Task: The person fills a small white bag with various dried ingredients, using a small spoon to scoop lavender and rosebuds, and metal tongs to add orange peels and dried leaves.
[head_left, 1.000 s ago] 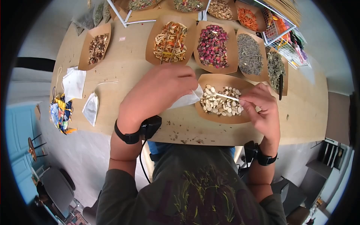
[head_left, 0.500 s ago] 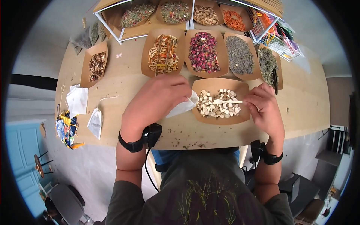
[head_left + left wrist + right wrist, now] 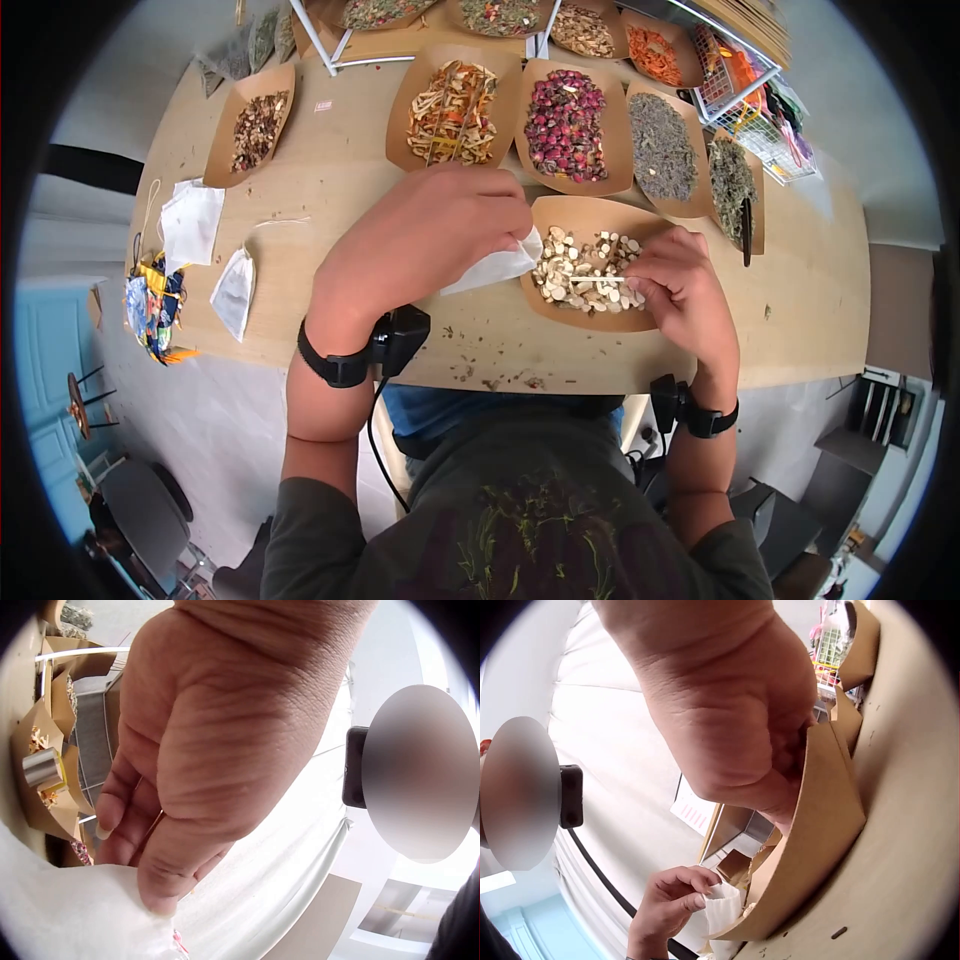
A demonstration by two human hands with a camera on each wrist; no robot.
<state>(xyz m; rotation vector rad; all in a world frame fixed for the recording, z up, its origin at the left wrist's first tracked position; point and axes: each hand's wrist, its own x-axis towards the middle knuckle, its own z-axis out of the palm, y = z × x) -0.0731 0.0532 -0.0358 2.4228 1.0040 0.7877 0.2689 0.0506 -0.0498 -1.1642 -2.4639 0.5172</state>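
Observation:
The left hand (image 3: 425,235) pinches a white fabric pouch (image 3: 495,268) by its upper edge; in the left wrist view thumb and fingers grip the white cloth (image 3: 82,907). Just right of the pouch is a brown paper tray (image 3: 560,318) of pale round slices (image 3: 572,268). Over that tray the right hand (image 3: 685,290) pinches a thin white spoon (image 3: 605,279), its far end among the slices. In the right wrist view the right hand (image 3: 727,727) reaches behind the tray's wall (image 3: 817,825), which hides its fingertips.
Behind are trays of orange-white pieces (image 3: 450,110) with tongs, rosebuds (image 3: 567,125), grey-purple buds (image 3: 662,150) and dried leaves (image 3: 732,180). At left lie a filled pouch (image 3: 234,295), flat white pouches (image 3: 192,225), a colourful bundle (image 3: 155,305) and another tray (image 3: 225,150). Crumbs dot the front edge.
The spoon's end has gone down among the slices as the right hand moved slightly left over the tray. The left hand still holds the pouch beside it. The head view has shifted.

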